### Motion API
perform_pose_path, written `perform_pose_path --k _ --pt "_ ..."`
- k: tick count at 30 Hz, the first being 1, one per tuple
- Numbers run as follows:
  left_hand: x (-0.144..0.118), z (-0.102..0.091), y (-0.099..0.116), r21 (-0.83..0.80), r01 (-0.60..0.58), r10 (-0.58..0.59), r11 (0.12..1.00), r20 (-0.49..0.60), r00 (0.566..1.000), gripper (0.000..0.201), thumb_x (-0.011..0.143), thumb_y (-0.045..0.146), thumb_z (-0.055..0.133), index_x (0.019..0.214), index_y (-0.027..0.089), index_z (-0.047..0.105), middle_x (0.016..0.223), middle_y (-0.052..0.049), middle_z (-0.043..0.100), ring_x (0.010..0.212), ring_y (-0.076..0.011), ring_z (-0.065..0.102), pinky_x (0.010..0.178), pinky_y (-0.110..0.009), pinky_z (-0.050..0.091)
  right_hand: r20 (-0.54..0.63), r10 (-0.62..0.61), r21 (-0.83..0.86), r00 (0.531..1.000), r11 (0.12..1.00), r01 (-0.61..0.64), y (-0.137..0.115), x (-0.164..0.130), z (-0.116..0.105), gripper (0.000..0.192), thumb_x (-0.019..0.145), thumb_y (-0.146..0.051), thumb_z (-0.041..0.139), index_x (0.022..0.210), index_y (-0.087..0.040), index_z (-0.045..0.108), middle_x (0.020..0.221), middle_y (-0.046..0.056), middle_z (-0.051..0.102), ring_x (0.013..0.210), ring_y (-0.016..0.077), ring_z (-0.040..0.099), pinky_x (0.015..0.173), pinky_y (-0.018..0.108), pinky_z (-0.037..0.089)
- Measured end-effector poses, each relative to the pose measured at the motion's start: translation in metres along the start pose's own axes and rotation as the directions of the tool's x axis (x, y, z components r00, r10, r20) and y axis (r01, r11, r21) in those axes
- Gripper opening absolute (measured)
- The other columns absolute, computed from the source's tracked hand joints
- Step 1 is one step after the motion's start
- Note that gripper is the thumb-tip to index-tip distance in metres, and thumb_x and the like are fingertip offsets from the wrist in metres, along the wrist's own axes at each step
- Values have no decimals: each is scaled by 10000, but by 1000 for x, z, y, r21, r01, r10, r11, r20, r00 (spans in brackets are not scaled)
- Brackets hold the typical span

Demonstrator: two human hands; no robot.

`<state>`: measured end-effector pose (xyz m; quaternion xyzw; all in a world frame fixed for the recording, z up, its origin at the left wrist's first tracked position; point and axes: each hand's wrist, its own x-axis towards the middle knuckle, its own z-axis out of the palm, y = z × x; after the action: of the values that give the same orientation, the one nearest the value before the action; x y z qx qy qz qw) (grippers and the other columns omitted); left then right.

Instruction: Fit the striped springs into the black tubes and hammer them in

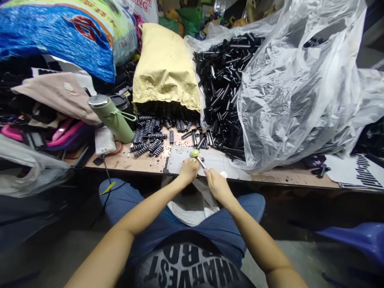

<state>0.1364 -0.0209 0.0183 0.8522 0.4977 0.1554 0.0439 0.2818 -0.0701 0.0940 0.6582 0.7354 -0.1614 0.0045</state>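
Right now we pinch a thin silvery metal pin (201, 162), slanting up-left, between closed left hand (188, 171) and right hand (216, 185), left nearer its yellow-green tip.

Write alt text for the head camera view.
A seated person's left hand and right hand meet at a workbench edge over a small yellow-green piece, with black tubes spilling from clear plastic bags and a green bottle behind.
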Motion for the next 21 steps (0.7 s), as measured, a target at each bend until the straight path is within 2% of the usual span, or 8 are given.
perform_pose_path --k 2,6,8,10,14,17,19,21 --pt "-6 -13 4 -47 48 -47 998 26 999 341 885 95 388 1159 118 590 965 -145 645 954 -247 589 803 -368 506 -66 101 -34 993 994 -103 25 4 -4 423 1011 -432 208 963 -196 556 794 87 700 727 225 673 621 274 371" --pt "-9 -29 18 -125 -32 45 992 103 994 197 910 234 474 924 164 658 839 -104 619 837 -228 578 724 -332 512 -111 235 -143 966 958 -249 72 15 -3 408 993 -454 290 958 -169 579 839 130 696 751 251 672 645 301 393" --pt "14 -30 19 -110 39 -32 993 63 997 221 911 226 464 912 132 664 898 -135 625 886 -247 578 741 -348 510 -153 256 -161 955 947 -280 83 19 3 400 986 -452 317 963 -155 583 877 141 688 781 251 667 660 308 408" --pt "51 -26 13 -96 181 -180 979 21 983 251 894 138 430 906 83 674 955 -181 628 959 -274 573 751 -358 505 -216 239 -144 947 951 -273 88 23 10 365 977 -439 356 960 -154 584 918 137 674 848 257 649 681 312 423" --pt "109 -23 -6 -127 357 -352 925 65 934 275 797 -5 427 808 46 697 879 -189 660 922 -276 612 728 -343 491 -356 74 7 931 997 -77 87 30 14 287 946 -403 446 990 -156 586 985 125 645 978 256 587 813 343 455" --pt "102 -30 -10 -276 377 -378 884 54 924 230 821 99 481 737 90 695 767 -124 667 760 -216 623 665 -305 476 -483 -80 109 872 983 150 81 43 7 434 870 -459 562 1170 -147 531 1186 164 583 1149 279 515 969 410 420" --pt "81 -36 -7 -564 335 -330 755 115 937 216 810 212 553 653 125 672 645 -55 635 638 -161 587 600 -260 448 -514 -190 114 837 952 286 72 54 -2 749 760 -531 668 1347 -152 396 1383 194 438 1306 319 390 1051 480 361" --pt "57 -42 -2 -798 296 -249 525 188 950 234 771 277 610 588 134 641 554 -11 583 553 -123 535 541 -228 408 -487 -307 124 817 902 413 60 66 -9 966 675 -569 727 1432 -167 281 1471 193 326 1374 334 304 1091 517 319"
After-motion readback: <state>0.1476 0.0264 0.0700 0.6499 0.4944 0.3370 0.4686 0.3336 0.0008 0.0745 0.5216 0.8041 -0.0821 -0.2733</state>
